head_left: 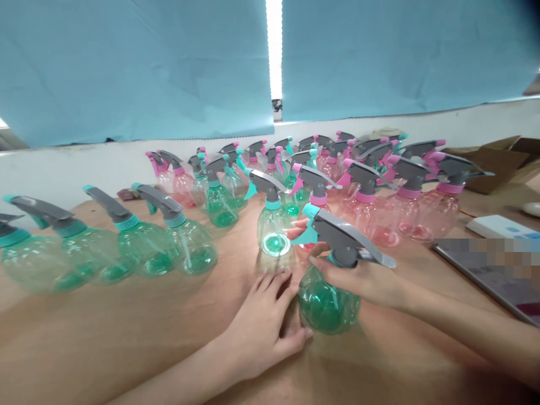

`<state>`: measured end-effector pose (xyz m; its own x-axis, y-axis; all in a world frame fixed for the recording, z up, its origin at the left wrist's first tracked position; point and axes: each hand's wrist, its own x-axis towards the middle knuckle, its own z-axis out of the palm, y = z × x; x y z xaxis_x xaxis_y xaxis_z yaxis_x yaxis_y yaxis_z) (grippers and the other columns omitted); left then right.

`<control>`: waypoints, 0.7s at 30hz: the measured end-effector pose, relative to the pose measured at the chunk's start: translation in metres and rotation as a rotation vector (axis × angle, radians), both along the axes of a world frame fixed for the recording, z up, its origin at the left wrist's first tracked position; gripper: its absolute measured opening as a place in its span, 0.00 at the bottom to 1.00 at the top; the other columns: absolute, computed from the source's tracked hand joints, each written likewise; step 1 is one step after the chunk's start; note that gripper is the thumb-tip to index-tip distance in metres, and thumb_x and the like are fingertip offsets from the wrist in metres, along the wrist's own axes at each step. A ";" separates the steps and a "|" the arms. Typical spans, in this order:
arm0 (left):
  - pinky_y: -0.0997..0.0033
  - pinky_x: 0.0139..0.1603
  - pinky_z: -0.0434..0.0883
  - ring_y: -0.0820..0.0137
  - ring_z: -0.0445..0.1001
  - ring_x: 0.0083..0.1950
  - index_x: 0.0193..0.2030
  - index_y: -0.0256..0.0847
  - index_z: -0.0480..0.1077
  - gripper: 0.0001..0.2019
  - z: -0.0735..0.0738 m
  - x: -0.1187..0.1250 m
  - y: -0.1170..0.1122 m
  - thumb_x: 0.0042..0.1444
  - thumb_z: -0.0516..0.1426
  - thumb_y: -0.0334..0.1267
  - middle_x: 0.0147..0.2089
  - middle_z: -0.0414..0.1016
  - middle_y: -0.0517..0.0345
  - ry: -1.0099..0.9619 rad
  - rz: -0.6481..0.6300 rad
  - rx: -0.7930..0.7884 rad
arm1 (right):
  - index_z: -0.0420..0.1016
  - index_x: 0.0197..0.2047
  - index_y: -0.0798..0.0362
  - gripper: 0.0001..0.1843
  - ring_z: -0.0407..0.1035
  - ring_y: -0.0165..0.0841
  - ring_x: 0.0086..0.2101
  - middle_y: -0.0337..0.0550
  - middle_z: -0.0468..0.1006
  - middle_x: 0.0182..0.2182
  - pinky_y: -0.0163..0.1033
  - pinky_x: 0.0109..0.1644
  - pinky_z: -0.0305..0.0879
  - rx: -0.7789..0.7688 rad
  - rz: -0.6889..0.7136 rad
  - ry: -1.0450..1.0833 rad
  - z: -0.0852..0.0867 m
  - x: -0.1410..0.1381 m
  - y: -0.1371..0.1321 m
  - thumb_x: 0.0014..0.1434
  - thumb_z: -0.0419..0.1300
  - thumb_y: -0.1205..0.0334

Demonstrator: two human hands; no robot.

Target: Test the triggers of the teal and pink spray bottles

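A green spray bottle point(327, 304) with a grey trigger head and teal nozzle stands on the wooden table point(126, 337) right in front of me. My right hand point(358, 275) is wrapped round its neck, just under the trigger head. My left hand point(264, 323) lies on the table with fingers stretched out, and its thumb touches the bottle's base. Just behind stands another green bottle point(275, 230).
A row of green spray bottles point(185, 244) runs off to the left. Several pink ones point(405, 214) and more green ones crowd the back and right. A cardboard box point(498, 160) sits at far right, with a flat white item point(502, 228) and a dark pad point(493, 273) beside it.
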<state>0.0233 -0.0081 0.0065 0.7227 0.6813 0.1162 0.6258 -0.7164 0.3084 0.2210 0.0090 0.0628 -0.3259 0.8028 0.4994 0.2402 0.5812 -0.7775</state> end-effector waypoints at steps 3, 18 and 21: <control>0.43 0.62 0.57 0.47 0.58 0.64 0.58 0.37 0.63 0.27 0.000 0.000 0.000 0.56 0.60 0.48 0.65 0.59 0.40 -0.012 0.005 0.001 | 0.69 0.47 0.47 0.21 0.73 0.33 0.36 0.41 0.76 0.46 0.39 0.39 0.74 -0.034 0.002 -0.019 0.003 0.000 -0.002 0.49 0.52 0.71; 0.44 0.62 0.57 0.49 0.58 0.64 0.62 0.36 0.61 0.30 -0.001 0.000 0.000 0.55 0.61 0.46 0.65 0.59 0.39 0.006 -0.002 -0.002 | 0.65 0.26 0.47 0.10 0.63 0.26 0.21 0.31 0.68 0.20 0.32 0.24 0.65 -0.108 0.081 0.037 0.016 0.002 -0.005 0.43 0.51 0.73; 0.44 0.62 0.57 0.48 0.58 0.64 0.61 0.36 0.61 0.30 -0.001 0.000 0.001 0.55 0.61 0.46 0.65 0.59 0.39 -0.005 -0.005 0.005 | 0.66 0.26 0.47 0.09 0.63 0.25 0.20 0.32 0.68 0.22 0.31 0.23 0.65 -0.110 0.071 0.038 0.015 0.002 -0.005 0.44 0.52 0.72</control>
